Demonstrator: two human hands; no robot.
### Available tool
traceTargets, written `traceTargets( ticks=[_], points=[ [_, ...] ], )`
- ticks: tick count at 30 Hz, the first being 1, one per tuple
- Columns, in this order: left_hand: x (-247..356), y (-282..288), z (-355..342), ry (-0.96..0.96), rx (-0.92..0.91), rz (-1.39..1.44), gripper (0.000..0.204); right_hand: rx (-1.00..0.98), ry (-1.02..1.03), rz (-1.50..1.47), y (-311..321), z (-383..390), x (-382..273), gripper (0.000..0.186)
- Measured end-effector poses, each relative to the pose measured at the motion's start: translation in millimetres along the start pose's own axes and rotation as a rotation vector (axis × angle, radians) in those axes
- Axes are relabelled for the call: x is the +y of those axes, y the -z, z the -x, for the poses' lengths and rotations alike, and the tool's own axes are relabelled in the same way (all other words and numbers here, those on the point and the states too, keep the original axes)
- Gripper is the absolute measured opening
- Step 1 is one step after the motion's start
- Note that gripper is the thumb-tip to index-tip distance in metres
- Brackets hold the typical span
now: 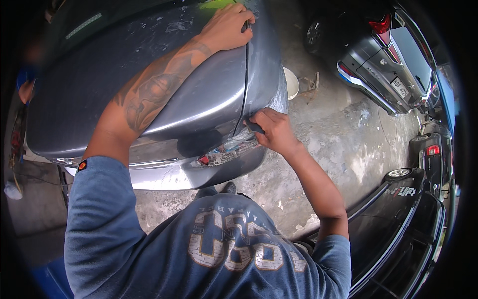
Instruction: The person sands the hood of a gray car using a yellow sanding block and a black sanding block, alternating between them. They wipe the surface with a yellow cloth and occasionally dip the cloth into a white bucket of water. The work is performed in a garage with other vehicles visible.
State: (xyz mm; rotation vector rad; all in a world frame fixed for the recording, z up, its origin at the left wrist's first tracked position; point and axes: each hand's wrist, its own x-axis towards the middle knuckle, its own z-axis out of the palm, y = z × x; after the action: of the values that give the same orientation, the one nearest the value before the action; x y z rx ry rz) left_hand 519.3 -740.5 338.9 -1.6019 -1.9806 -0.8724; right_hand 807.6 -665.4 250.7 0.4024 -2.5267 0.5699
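Observation:
A grey car body panel with glossy and dull patches lies under both arms, and a dark seam runs down its right side. At the upper end of this seam my left hand rests with curled fingers; a small dark thing shows at the fingertips, too hidden to name. My right hand is closed on a dark grey folded piece of sandpaper, at the seam's lower end. Just below it, newspaper and clear plastic cover the car's corner. Something yellow-green lies beyond my left hand.
A white bucket stands on the concrete floor right of the car, beside a small frame. A dark grey vehicle is parked at the far right, and a black car at the near right.

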Motion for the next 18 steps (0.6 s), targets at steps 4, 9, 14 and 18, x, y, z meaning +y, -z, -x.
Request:
traceTargets(
  ticks=[4,9,14,18],
  points=[
    [3.8,1.2,0.3,0.029,-0.012,-0.005,0.025,0.105,-0.067,-0.047,-11.3,5.8,-6.1,0.033],
    [3.8,3.8,-1.0,0.048,-0.03,0.002,0.026,0.091,-0.052,-0.077,-17.2,8.5,-4.0,0.039],
    [3.9,2.4,-2.3,0.032,-0.024,0.006,0.027,-0.053,-0.001,-0.017,-17.8,16.0,-7.6,0.037],
    [-1.8,1.7,1.0,0.022,-0.013,0.0,0.03,-0.008,-0.083,-0.002,-4.2,9.4,4.3,0.039]
  ],
)
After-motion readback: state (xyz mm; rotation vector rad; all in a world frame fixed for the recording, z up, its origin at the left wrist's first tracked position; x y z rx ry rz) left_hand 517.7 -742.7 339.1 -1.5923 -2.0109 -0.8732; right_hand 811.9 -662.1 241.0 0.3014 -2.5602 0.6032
